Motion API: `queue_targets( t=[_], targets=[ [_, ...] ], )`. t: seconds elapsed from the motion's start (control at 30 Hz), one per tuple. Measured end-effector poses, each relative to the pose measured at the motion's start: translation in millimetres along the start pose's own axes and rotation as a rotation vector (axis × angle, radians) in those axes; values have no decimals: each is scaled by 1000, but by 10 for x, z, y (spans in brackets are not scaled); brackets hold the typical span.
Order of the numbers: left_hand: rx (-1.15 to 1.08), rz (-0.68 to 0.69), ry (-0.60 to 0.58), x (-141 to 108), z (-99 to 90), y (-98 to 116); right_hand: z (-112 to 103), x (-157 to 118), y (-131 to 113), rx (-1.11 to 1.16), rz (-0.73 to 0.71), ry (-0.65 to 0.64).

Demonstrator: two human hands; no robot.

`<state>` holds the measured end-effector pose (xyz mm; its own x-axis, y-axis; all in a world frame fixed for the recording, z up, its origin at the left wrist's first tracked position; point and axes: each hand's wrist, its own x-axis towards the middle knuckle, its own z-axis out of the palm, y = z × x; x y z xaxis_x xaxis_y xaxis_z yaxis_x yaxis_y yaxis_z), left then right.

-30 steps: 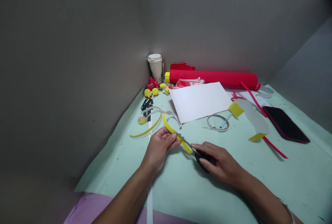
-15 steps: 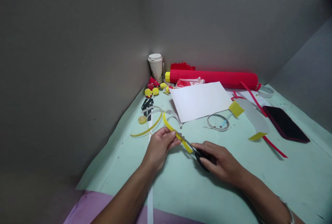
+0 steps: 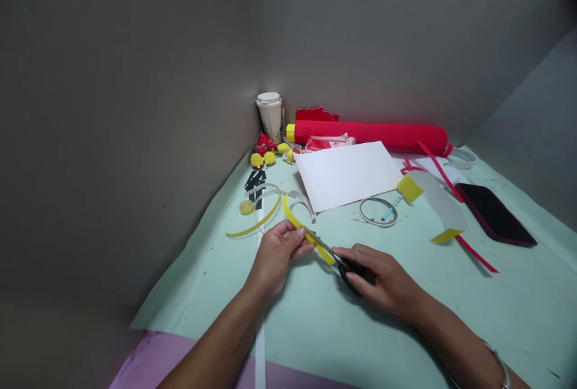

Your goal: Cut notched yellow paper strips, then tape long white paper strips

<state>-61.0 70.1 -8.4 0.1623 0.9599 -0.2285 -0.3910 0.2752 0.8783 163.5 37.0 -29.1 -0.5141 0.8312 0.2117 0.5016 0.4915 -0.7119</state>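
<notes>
Pinches a corrugated yellow strip [image 3: 293, 216] above green paper [image 3: 311, 329] with the left hand [image 3: 270, 260] and grips black-handled scissors [image 3: 346, 278] along it in the right hand [image 3: 387, 281], apparently mid-cut, with the far curl seemingly uncut.

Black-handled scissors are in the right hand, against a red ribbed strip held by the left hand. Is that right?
No: the ribbed strip is yellow, not red, as the head view shows. The rest stands: the scissors are in the right hand, against the strip held by the left hand.
</notes>
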Motion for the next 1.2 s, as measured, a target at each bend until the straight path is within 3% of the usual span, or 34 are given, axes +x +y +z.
queue_targets(
  t=[0.63, 0.87, 1.2],
  targets=[
    [-14, -56, -31, -36, 28, 66, -33, 31, -29, 53, 30, 20],
    [-1, -81, -66, -25, -4, 41, -14, 35, -8, 121, 89, 124],
    [9, -67, -57, -12, 1, 19, -22, 49, -51, 171, 88, 15]
  ],
)
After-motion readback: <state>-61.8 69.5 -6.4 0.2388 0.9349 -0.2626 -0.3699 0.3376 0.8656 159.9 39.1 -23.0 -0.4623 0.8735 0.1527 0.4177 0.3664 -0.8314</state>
